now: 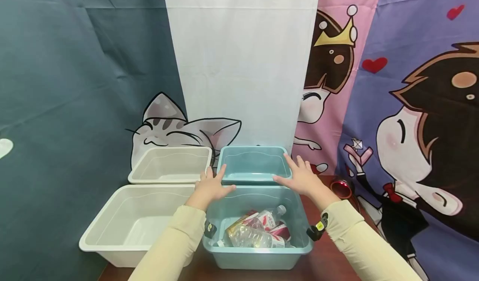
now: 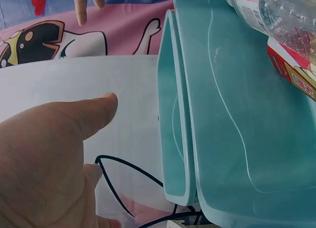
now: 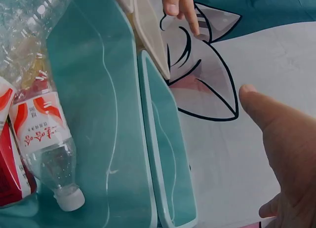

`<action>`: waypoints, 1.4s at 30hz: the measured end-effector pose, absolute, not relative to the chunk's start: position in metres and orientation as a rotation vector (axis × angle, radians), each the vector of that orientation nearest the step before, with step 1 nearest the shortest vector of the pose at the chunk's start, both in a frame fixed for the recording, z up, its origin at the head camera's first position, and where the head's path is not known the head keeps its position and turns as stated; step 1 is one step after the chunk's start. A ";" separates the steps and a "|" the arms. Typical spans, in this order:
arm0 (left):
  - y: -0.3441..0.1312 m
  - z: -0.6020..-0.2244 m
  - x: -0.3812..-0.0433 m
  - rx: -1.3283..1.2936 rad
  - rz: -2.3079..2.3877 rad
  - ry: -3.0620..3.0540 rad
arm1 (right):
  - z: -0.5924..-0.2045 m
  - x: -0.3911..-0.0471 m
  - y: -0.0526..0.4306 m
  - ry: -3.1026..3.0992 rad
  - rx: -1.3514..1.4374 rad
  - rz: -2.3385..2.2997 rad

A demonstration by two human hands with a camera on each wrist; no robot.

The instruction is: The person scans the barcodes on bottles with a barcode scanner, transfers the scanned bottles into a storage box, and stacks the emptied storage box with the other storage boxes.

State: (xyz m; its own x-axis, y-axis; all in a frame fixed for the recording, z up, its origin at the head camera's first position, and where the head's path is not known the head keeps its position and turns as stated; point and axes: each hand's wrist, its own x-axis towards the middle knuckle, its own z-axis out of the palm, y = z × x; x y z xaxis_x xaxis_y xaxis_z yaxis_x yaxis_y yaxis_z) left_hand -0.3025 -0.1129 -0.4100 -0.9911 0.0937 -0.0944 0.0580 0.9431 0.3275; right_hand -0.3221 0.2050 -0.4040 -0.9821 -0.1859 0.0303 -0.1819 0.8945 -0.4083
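Note:
Both hands hover with spread fingers above the blue bins and hold nothing. My left hand (image 1: 210, 186) is over the left side, where the front blue bin (image 1: 258, 261) meets the beige one. Toward the right rim of the small back blue bin (image 1: 254, 177) is my right hand (image 1: 301, 177). Inside the front blue bin lie clear plastic bottles, one with a white cap (image 3: 70, 199) and a red-and-white label (image 3: 42, 120). Among them are a red-and-yellow carton (image 2: 295, 70) and a red-and-white item (image 1: 281, 230) whose kind I cannot tell.
A large beige bin (image 1: 112, 227) stands left of the front blue bin, with a smaller beige bin (image 1: 170, 177) behind it. A black device with a red ring (image 1: 341, 188) sits on the brown table (image 1: 322, 260) at right. Printed curtains (image 1: 243, 65) hang behind.

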 end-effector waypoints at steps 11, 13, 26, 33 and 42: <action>-0.120 -0.422 -0.308 -0.020 0.674 3.048 | -0.422 -0.325 0.209 3.103 -0.315 -0.709; -0.122 -0.426 -0.309 -0.040 0.706 3.034 | -0.427 -0.325 0.210 3.102 -0.287 -0.700; -0.138 -0.452 -0.314 -0.096 0.843 2.910 | -0.455 -0.320 0.231 2.955 -0.138 -0.656; -0.146 -0.455 -0.313 -0.053 1.052 2.797 | -0.468 -0.311 0.244 2.819 -0.137 -0.936; -0.151 -0.470 -0.329 -0.095 1.091 2.733 | -0.479 -0.313 0.249 2.788 -0.190 -1.022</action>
